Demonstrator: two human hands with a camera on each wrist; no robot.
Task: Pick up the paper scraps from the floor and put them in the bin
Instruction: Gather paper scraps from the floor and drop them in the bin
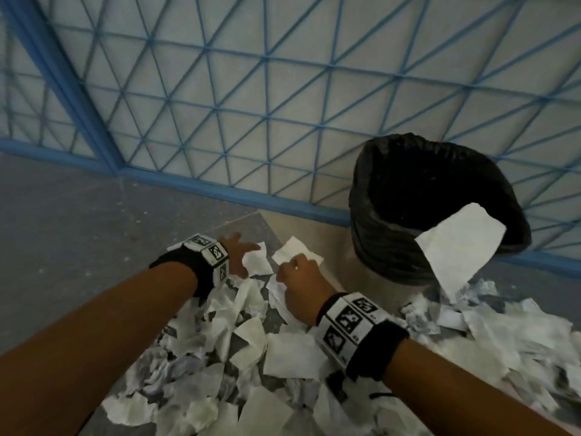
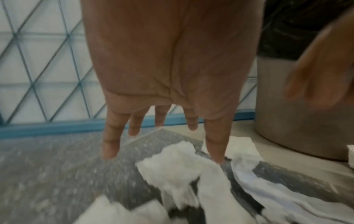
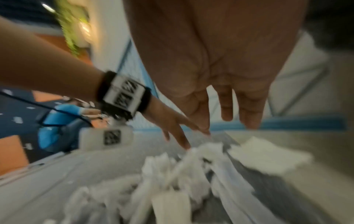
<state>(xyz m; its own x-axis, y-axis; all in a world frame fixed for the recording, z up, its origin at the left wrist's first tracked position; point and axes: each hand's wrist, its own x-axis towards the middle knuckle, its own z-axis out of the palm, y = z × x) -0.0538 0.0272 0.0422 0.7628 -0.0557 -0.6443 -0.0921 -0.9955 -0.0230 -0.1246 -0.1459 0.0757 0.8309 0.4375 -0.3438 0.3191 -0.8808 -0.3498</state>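
Observation:
A bin [image 1: 393,262] lined with a black bag stands at the right by the wall, its grey side also in the left wrist view [image 2: 287,113]. One white sheet [image 1: 456,250] hangs over the bin's front rim. Torn and crumpled paper scraps [image 1: 251,341] cover the floor in front of it. My left hand [image 1: 242,250] hovers with straight, spread fingers [image 2: 111,144] just over a crumpled scrap [image 2: 172,163], the thumb tip nearly on it. Beside it, my right hand [image 1: 295,272] hangs above the pile with straight fingers [image 3: 250,115], holding nothing. A flat scrap [image 1: 294,251] lies beyond it.
A wall with a blue lattice [image 1: 251,105] and a blue base rail [image 1: 220,187] runs behind the bin. Bare grey floor [image 1: 63,215] lies to the left of the pile. A person in a blue top [image 3: 57,124] is far off in the right wrist view.

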